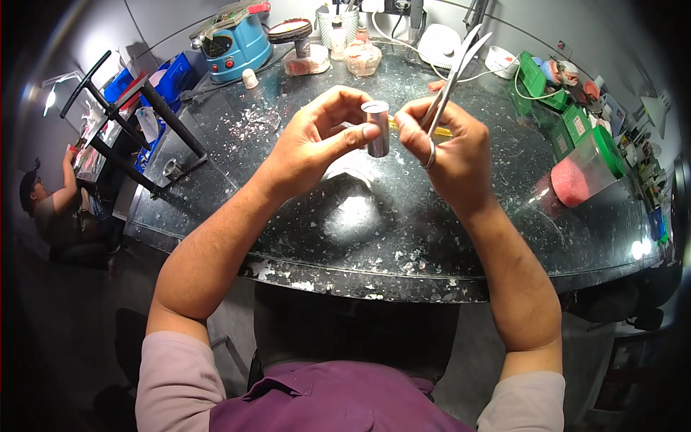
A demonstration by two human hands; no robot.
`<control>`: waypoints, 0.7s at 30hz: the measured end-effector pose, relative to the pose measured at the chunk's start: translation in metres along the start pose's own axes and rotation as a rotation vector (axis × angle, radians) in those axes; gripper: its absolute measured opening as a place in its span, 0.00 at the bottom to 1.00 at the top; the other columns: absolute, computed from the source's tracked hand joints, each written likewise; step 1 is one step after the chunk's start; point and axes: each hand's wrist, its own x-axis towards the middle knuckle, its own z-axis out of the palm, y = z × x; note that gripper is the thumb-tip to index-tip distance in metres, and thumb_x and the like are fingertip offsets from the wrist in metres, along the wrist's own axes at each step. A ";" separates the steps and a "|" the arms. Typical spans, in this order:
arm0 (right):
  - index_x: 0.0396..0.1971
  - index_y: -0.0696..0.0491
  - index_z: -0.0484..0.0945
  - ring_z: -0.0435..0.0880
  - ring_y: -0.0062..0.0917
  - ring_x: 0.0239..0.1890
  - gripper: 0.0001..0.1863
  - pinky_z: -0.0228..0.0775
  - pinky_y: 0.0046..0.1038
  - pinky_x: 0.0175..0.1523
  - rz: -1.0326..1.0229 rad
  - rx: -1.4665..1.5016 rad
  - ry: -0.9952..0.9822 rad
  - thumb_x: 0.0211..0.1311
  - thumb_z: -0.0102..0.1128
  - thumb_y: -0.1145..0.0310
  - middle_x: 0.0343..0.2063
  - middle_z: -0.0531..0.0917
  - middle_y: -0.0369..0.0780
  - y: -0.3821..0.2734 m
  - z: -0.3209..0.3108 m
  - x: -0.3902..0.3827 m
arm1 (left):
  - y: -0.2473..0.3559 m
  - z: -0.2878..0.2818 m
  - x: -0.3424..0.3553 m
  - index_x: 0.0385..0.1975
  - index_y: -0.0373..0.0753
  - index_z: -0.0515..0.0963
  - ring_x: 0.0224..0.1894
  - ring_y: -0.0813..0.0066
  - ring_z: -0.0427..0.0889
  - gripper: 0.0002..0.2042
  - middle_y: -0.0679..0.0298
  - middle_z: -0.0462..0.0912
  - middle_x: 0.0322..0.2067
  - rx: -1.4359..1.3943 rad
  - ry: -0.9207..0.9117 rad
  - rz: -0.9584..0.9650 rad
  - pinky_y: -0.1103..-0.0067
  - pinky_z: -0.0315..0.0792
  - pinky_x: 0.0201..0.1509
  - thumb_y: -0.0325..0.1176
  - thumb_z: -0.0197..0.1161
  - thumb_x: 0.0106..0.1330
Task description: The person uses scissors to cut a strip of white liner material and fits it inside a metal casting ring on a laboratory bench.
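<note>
Between the fingers and thumb of my left hand [322, 135] stands a small silver metal cylinder [377, 133], roughly upright, its pale top facing me. My right hand [455, 147] is just to its right, closed around a long silver scissors-like tool [461, 63]. The tool's two slim arms point up and away, slightly apart at the ends, and a ring shows by my fingers. Below my left hand a white curved piece [351, 168] lies on the dark worktop [403, 237]. A yellow strip [445, 132] shows partly behind my right hand.
A blue machine [234, 52] stands at the back left beside a round-topped stand [306, 57]. On the right a green-lidded jar [586, 169] of pink powder lies tilted near green boxes [541, 81]. A black metal frame [137, 122] rises at left; another person [61, 205] sits beyond.
</note>
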 end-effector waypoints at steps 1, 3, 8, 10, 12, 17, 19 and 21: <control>0.30 0.57 0.84 0.84 0.21 0.28 0.12 0.75 0.24 0.36 -0.003 0.003 0.000 0.55 0.73 0.64 0.26 0.85 0.38 -0.002 0.001 0.000 | -0.001 0.000 0.001 0.53 0.36 0.72 0.49 0.78 0.78 0.18 0.65 0.80 0.46 -0.028 -0.006 0.000 0.77 0.73 0.54 0.33 0.67 0.67; 0.30 0.56 0.84 0.83 0.21 0.28 0.12 0.75 0.24 0.36 -0.034 -0.016 0.002 0.54 0.74 0.63 0.26 0.85 0.38 -0.005 0.002 0.000 | 0.000 -0.002 0.001 0.53 0.35 0.72 0.49 0.78 0.78 0.18 0.65 0.79 0.47 -0.052 -0.010 0.001 0.78 0.73 0.54 0.32 0.67 0.67; 0.34 0.54 0.84 0.81 0.21 0.27 0.15 0.74 0.24 0.35 0.077 0.054 -0.039 0.52 0.76 0.61 0.25 0.84 0.37 -0.007 0.003 0.000 | -0.001 0.000 0.002 0.53 0.36 0.71 0.48 0.77 0.79 0.18 0.63 0.80 0.46 -0.063 0.008 0.116 0.77 0.74 0.54 0.31 0.66 0.67; 0.35 0.54 0.84 0.81 0.22 0.27 0.16 0.74 0.25 0.36 0.107 0.071 -0.043 0.51 0.76 0.60 0.25 0.84 0.37 -0.006 0.006 -0.001 | -0.001 -0.001 0.002 0.54 0.36 0.71 0.49 0.77 0.79 0.19 0.63 0.80 0.46 -0.020 0.030 0.103 0.77 0.74 0.54 0.30 0.67 0.66; 0.38 0.52 0.84 0.81 0.23 0.29 0.18 0.75 0.27 0.37 0.063 0.025 -0.082 0.50 0.77 0.59 0.25 0.85 0.37 0.000 0.008 -0.002 | -0.001 -0.002 0.002 0.55 0.36 0.70 0.51 0.77 0.78 0.21 0.64 0.79 0.46 0.066 0.076 0.080 0.76 0.73 0.56 0.28 0.68 0.63; 0.38 0.50 0.85 0.81 0.23 0.30 0.17 0.75 0.28 0.39 0.068 0.025 -0.093 0.49 0.77 0.60 0.26 0.85 0.36 0.001 0.008 -0.003 | 0.005 0.001 0.001 0.55 0.35 0.72 0.53 0.74 0.78 0.24 0.62 0.78 0.50 0.222 0.044 0.199 0.76 0.73 0.58 0.30 0.72 0.60; 0.39 0.50 0.85 0.80 0.23 0.31 0.16 0.74 0.27 0.40 0.004 0.013 -0.069 0.49 0.76 0.62 0.26 0.85 0.36 0.003 0.008 -0.002 | 0.003 0.002 0.001 0.55 0.36 0.74 0.51 0.76 0.79 0.23 0.63 0.80 0.49 0.215 0.046 0.248 0.76 0.74 0.57 0.30 0.72 0.60; 0.39 0.50 0.86 0.80 0.24 0.31 0.16 0.74 0.28 0.41 -0.020 -0.023 -0.065 0.49 0.75 0.63 0.27 0.85 0.36 0.001 0.005 0.000 | 0.004 0.003 0.000 0.55 0.37 0.75 0.50 0.77 0.80 0.22 0.64 0.80 0.49 0.125 0.038 0.264 0.76 0.75 0.58 0.26 0.72 0.59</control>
